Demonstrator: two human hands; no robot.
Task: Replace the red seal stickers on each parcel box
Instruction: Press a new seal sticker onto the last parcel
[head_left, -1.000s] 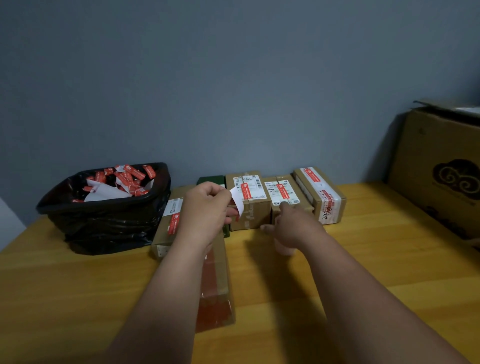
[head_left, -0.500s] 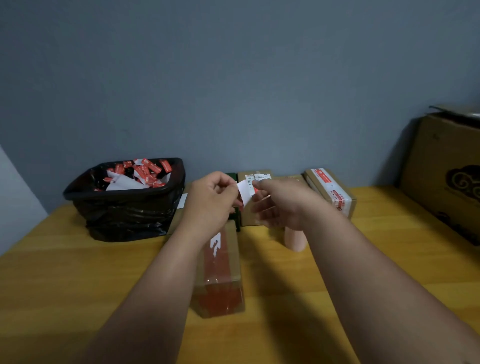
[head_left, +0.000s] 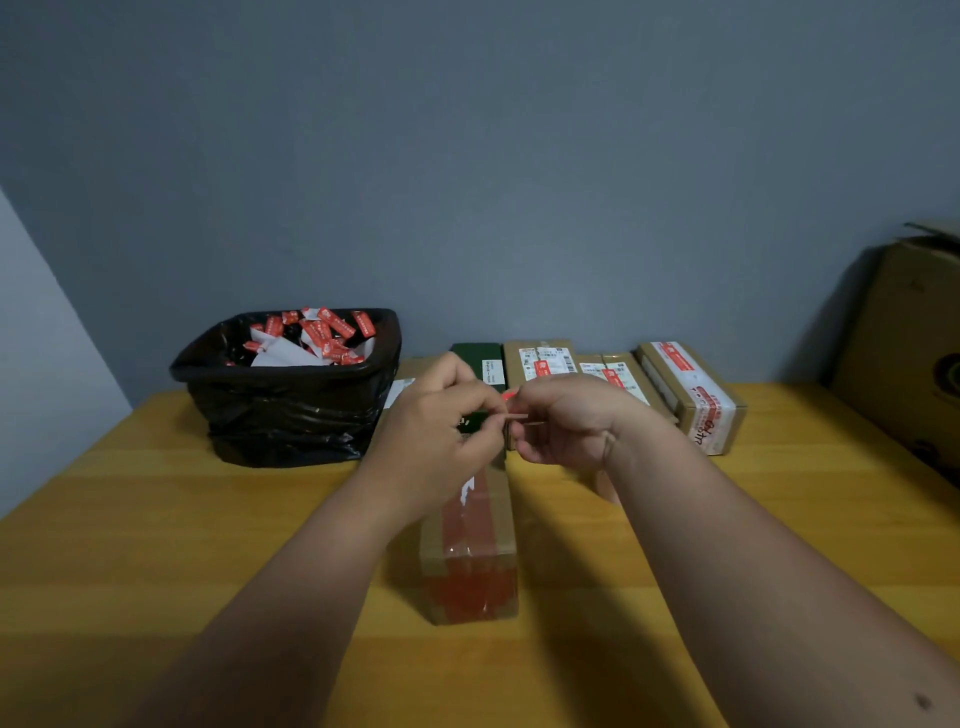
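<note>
Head view, bin (head_left: 291, 415) holding red stickers (head_left: 322, 332)

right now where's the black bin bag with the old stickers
In the head view it sits at the back left of the wooden table, against the wall: the black bin bag, just left of the row of parcel boxes.

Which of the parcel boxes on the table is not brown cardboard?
The dark green box, at the left end of the back row, next to the black bin bag. The other parcel boxes in view are brown cardboard.
</note>
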